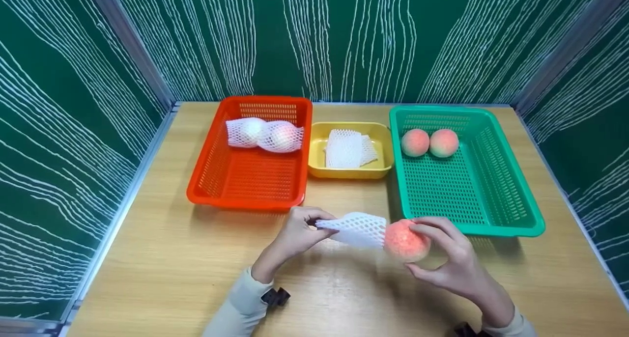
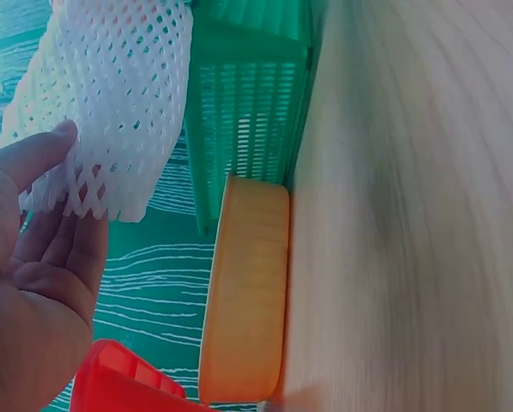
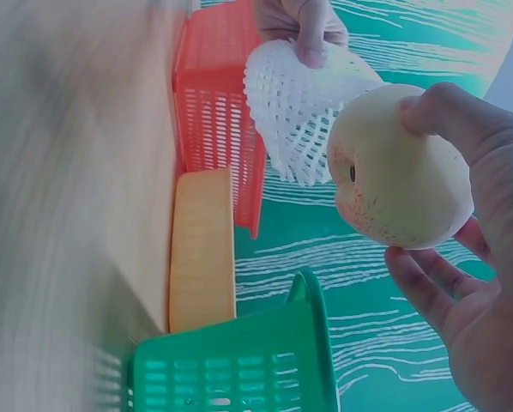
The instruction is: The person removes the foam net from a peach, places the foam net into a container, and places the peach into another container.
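My left hand [image 1: 303, 233] pinches one end of a white foam net sleeve [image 1: 357, 229] between thumb and fingers, above the table in front of the baskets. The sleeve's other end points right and meets a peach [image 1: 407, 240] in the head view. My right hand [image 1: 449, 258] grips that peach with the thumb below and the fingers on top. Seen from the right wrist, the peach [image 3: 402, 167] has a pale yellow underside with a small dark pit, and its edge overlaps the mouth of the sleeve [image 3: 304, 107].
Two peaches [image 1: 430, 143] lie in the green basket [image 1: 511, 180] at right. The red basket [image 1: 255, 199] at left holds two peaches in foam nets [image 1: 265, 134]. Between them, a yellow tray [image 1: 351, 172] contains flat foam nets [image 1: 344, 149]. Green walls stand around the table.
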Demonstrator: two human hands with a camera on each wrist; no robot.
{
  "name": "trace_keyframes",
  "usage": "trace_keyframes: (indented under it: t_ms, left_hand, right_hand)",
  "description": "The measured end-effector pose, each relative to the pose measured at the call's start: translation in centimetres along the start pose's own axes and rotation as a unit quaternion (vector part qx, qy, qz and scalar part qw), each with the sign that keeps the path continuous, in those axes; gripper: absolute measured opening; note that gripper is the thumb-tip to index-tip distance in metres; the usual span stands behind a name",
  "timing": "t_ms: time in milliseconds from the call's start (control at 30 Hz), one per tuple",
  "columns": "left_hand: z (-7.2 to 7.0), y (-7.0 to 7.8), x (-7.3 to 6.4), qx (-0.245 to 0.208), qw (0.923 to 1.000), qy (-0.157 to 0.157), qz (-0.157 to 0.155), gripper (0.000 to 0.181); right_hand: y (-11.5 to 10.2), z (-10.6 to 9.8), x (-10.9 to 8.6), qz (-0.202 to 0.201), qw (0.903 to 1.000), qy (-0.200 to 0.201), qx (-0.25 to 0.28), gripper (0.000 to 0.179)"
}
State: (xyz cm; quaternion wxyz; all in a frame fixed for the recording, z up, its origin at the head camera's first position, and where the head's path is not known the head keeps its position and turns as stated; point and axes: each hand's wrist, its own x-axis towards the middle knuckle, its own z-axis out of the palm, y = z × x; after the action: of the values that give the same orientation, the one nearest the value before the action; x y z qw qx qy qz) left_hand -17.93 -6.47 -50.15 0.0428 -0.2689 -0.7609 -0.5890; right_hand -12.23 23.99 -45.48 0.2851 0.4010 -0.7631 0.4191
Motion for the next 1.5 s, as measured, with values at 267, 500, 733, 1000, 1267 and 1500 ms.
trace_keyframes:
  t_ms: [267, 500, 733, 1000, 1267, 1500]
  left_hand:
    - [-0.1, 3.5, 0.9, 0.007, 0.9985, 0.054, 0.000, 0.010]
    - [1.0, 3.5, 1.8, -0.004, 0.9919, 0.124, -0.028, 0.010]
    - [1.3, 4.7, 3.2, -0.016, 0.9820, 0.185, -0.037, 0.011]
    - [2.9, 0.5, 5.7, 0.014, 0.9620, 0.272, -0.021, 0.012]
    - [3.6, -0.4, 7.9, 0.081, 0.9473, 0.309, 0.023, 0.015]
    - [3.7, -0.6, 11.1, 0.181, 0.9316, 0.309, 0.064, 0.011]
  right_hand:
    - [1.4, -0.5, -0.5, -0.005, 0.9991, 0.034, -0.025, 0.056]
    - [1.8, -1.2, -0.7, -0.002, 0.9975, 0.050, -0.050, 0.055]
    - [1.7, -1.0, -0.4, 0.005, 0.9968, 0.051, -0.061, 0.058]
    - [1.5, -1.0, -0.2, 0.006, 0.9979, 0.048, -0.044, 0.059]
    - [1.7, -1.2, -1.0, 0.015, 0.9977, 0.045, -0.049, 0.062]
    - [3.4, -1.2, -0.9, 0.041, 0.9972, 0.033, -0.054, 0.064]
